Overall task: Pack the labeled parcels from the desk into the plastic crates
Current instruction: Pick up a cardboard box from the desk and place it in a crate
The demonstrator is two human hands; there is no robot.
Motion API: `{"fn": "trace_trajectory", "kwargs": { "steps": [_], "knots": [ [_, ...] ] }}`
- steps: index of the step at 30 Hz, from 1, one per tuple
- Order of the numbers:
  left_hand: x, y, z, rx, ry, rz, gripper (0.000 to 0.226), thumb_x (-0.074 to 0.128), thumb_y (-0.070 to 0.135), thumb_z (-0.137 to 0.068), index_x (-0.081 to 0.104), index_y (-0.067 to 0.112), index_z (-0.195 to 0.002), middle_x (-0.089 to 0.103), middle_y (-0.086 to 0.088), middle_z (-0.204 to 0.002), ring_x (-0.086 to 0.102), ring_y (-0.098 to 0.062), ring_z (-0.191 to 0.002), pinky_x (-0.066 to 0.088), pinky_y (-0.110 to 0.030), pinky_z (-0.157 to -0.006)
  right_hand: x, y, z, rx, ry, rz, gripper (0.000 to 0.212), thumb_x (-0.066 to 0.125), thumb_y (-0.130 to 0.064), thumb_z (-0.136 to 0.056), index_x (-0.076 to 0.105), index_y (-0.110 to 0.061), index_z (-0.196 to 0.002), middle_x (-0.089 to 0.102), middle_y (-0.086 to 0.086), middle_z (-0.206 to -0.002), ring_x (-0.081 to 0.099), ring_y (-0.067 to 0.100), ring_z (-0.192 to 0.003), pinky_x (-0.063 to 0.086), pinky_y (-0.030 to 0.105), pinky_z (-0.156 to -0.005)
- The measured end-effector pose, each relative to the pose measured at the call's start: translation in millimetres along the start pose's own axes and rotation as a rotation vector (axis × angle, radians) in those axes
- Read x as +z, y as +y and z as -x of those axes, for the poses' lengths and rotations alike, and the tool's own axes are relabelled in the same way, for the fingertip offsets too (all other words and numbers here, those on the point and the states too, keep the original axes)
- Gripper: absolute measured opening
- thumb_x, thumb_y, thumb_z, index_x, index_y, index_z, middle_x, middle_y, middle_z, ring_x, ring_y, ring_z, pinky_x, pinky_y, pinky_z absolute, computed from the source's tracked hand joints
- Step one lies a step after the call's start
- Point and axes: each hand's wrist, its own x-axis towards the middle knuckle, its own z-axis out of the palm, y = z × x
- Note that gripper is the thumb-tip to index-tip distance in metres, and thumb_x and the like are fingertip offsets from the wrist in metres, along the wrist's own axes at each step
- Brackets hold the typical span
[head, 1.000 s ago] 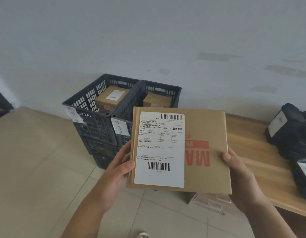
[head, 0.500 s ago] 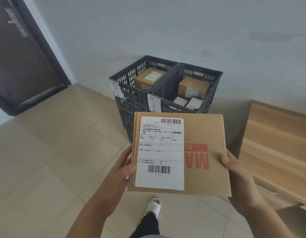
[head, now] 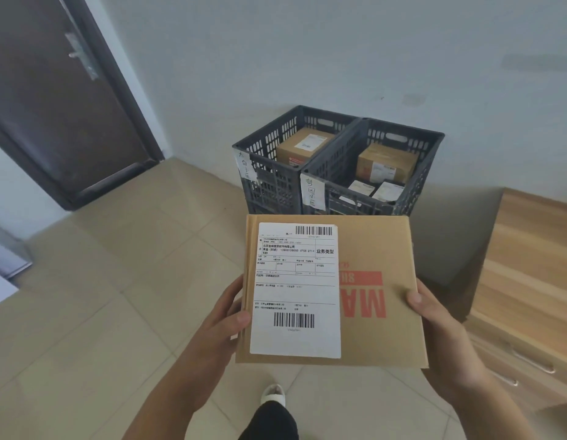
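Observation:
A flat brown cardboard parcel with a white shipping label and red print is held level in front of me. My left hand grips its left edge, thumb on top beside the label. My right hand grips its right edge, thumb on top. Beyond the parcel stand two dark plastic crates side by side against the wall. The left crate holds one labeled box. The right crate holds a brown box and a few smaller white-labeled parcels. Each crate has a handwritten paper tag on its front.
The wooden desk runs along the right, with drawer handles at its near side. A dark door stands at the left in the wall. Beige tiled floor lies between me and the crates; my foot in a white shoe shows below the parcel.
The view has swung left and closer to the crates; the desk's black devices have left the frame and the door has come in. Both hands hold the parcel the same way throughout.

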Motion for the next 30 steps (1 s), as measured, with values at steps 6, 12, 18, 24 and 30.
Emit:
{"fn": "trace_trajectory", "kwargs": {
  "steps": [6, 12, 18, 24, 30],
  "knots": [
    [-31.9, -1.3, -12.2, -0.015, 0.008, 0.029, 0.089, 0.074, 0.055, -0.067, 0.045, 0.041, -0.149, 0.062, 0.006, -0.144, 0.060, -0.020, -0.132, 0.044, -0.052, -0.106, 22.4, 4.3, -26.6, 0.026, 0.010, -0.003, 0.068, 0.067, -0.045, -0.076, 0.061, -0.017, -0.138, 0.067, 0.021, -0.131, 0.069, 0.039, -0.114, 0.060, 0.041, -0.079],
    [-88.2, 0.4, -36.4, -0.049, 0.013, 0.067, 0.105, 0.085, 0.072, -0.056, 0.044, 0.044, -0.149, 0.061, 0.005, -0.146, 0.058, -0.024, -0.134, 0.040, -0.060, -0.113, 67.3, 8.3, -74.9, 0.089, 0.047, 0.005, 0.046, 0.055, -0.034, -0.081, 0.072, -0.019, -0.121, 0.073, 0.020, -0.120, 0.074, 0.033, -0.097, 0.061, 0.034, -0.064],
    [-166.3, 19.3, -65.6, -0.030, 0.002, 0.090, 0.103, 0.083, 0.073, -0.060, 0.043, 0.043, -0.150, 0.058, 0.006, -0.149, 0.056, -0.021, -0.137, 0.036, -0.062, -0.115, 127.1, 13.7, -136.6, 0.074, 0.049, 0.055, 0.045, 0.063, -0.040, -0.078, 0.072, -0.026, -0.120, 0.071, 0.018, -0.127, 0.070, 0.039, -0.112, 0.056, 0.055, -0.087],
    [-241.6, 42.0, -100.5, -0.010, -0.078, 0.018, 0.103, 0.078, 0.077, -0.063, 0.036, 0.049, -0.153, 0.051, 0.014, -0.154, 0.050, -0.019, -0.142, 0.035, -0.059, -0.117, 172.7, 17.4, -188.5, 0.081, 0.059, 0.094, 0.044, 0.056, -0.034, -0.081, 0.071, -0.028, -0.122, 0.071, 0.015, -0.128, 0.070, 0.039, -0.113, 0.053, 0.062, -0.096],
    [-288.0, 51.4, -144.0, 0.002, -0.210, -0.071, 0.094, 0.075, 0.072, -0.071, 0.037, 0.046, -0.154, 0.047, 0.016, -0.157, 0.044, -0.015, -0.146, 0.027, -0.057, -0.121, 189.4, 31.2, -217.6, 0.098, 0.196, 0.114, 0.042, 0.058, -0.033, -0.082, 0.075, -0.025, -0.119, 0.075, 0.010, -0.119, 0.072, 0.028, -0.103, 0.049, 0.054, -0.097]
  ]
}}
